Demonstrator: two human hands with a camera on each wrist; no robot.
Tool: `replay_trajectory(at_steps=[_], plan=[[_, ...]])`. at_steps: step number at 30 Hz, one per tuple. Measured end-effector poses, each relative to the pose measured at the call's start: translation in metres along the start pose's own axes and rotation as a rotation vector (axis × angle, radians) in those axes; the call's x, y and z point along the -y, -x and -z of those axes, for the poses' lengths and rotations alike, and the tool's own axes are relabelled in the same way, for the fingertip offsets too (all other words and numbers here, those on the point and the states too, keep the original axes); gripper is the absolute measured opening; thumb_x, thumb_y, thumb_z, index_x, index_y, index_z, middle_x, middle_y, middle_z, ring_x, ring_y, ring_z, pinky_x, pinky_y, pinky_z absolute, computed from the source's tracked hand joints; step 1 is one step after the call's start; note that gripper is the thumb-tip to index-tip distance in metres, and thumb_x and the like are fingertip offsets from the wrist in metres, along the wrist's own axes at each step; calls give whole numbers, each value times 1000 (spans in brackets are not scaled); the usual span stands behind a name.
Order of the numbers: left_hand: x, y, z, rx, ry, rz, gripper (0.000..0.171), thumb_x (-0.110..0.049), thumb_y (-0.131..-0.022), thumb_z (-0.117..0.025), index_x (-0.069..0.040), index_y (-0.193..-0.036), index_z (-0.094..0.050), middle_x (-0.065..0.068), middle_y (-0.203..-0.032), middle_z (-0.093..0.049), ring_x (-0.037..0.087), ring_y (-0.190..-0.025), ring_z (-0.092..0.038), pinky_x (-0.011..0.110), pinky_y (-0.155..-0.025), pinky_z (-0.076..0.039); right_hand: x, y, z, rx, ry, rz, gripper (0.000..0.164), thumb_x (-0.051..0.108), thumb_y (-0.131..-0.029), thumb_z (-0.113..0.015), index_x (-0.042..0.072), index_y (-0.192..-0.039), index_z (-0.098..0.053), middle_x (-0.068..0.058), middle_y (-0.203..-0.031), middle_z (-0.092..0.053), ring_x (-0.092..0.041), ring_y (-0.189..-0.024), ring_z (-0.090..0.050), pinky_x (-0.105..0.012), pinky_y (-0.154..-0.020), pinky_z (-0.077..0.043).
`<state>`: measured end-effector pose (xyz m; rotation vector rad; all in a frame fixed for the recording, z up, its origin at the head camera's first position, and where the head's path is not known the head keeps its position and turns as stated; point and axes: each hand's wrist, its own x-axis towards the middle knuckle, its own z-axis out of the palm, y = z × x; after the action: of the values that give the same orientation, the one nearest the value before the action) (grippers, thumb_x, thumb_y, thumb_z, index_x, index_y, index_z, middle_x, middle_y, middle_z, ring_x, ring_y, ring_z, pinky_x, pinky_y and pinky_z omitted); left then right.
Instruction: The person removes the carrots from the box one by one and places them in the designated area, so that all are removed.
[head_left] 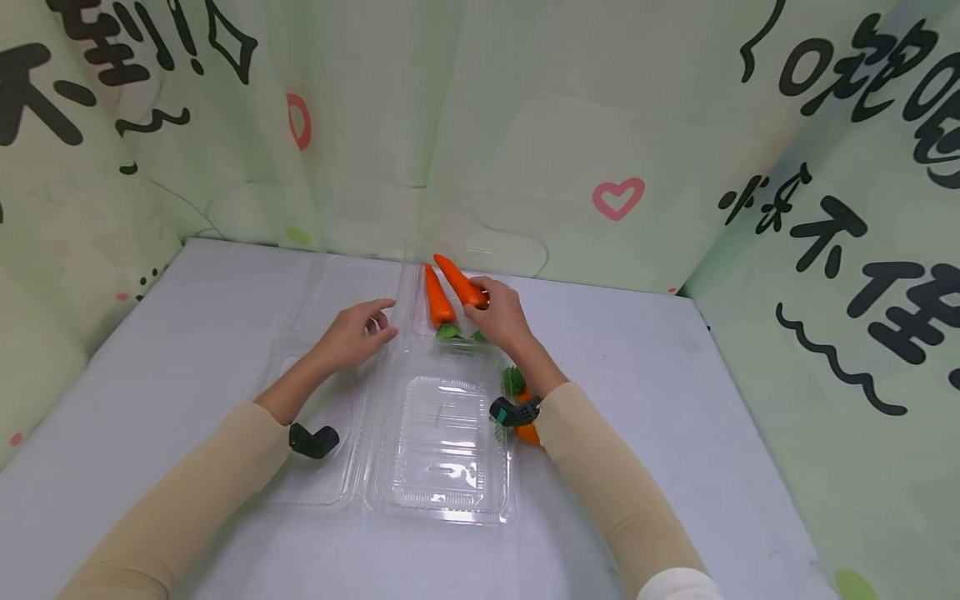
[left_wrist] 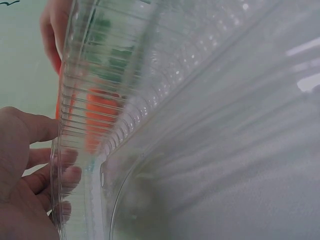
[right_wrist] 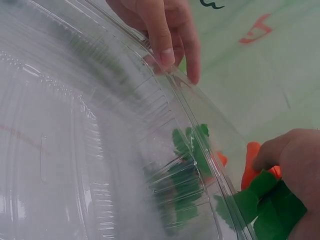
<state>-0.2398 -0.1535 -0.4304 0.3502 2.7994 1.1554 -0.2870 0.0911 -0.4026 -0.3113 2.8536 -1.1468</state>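
Note:
My right hand (head_left: 501, 315) pinches an orange toy-like carrot (head_left: 454, 277) by its thick end, over a clear plastic box (head_left: 414, 321) at the back of the table. Beside it in that box lies a second carrot (head_left: 437, 298), its green leaves (head_left: 448, 331) toward me. Left of this box is my left hand (head_left: 358, 332), fingers loosely bent and apart, holding nothing. The left wrist view has its thumb (left_wrist: 42, 129) right at a clear ribbed wall (left_wrist: 75, 110), with fingertips showing through the plastic. Leaves (right_wrist: 280, 210) hang below the right hand in the right wrist view.
Nearer me stands another clear box (head_left: 480, 515), with flat clear lid parts (head_left: 315, 492) to its left. More carrot (head_left: 529, 433) with leaves (head_left: 514, 381) lies right of it, partly hidden under my right wrist. A pale printed curtain (head_left: 510, 142) hangs around the white table (head_left: 637, 400).

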Motion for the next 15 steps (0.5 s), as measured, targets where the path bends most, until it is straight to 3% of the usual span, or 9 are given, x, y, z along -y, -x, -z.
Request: replay_trajectory(at_steps=[15], plan=[[-1,0,0,5,7,2,53,-21,-96,-59,-4,-144,-43,13,-106,-62,24,-94,-54,31,-79,-48,-3,9,10,-21,-37,15,45,12,-91,-64,7,-135,-53,-12,-128,-58,-28,-110,-59,-38,-94,-54]])
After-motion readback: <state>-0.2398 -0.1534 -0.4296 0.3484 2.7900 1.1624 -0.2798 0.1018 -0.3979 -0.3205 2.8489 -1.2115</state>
